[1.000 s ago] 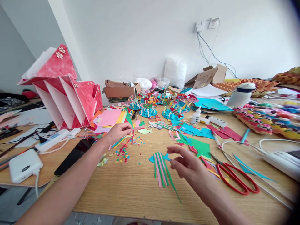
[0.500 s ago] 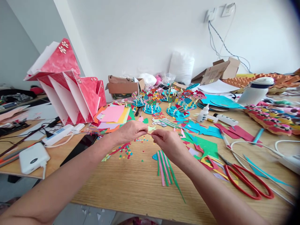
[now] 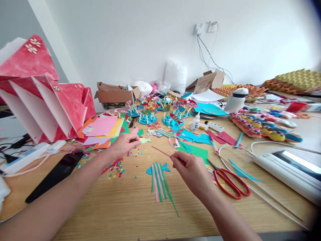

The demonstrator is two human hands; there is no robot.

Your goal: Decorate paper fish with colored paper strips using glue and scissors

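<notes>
Her right hand pinches a pink strip, left hand loosely curled, above the half-striped blue fish.

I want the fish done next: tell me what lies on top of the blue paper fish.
Pink and green paper strips lie across the blue paper fish, covering its middle; only head and tail show. The right hand holds a thin pink strip above it.

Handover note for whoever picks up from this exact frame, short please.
Right hand: pinching one end of a thin pink paper strip, raised above the table.
Left hand: fingers pinched together beside the confetti bits; whether it holds anything cannot be told.
Blue paper fish lies flat with pink and green strips laid across it.
Red scissors lie right of the fish.
The raised strip is not on the fish.
</notes>
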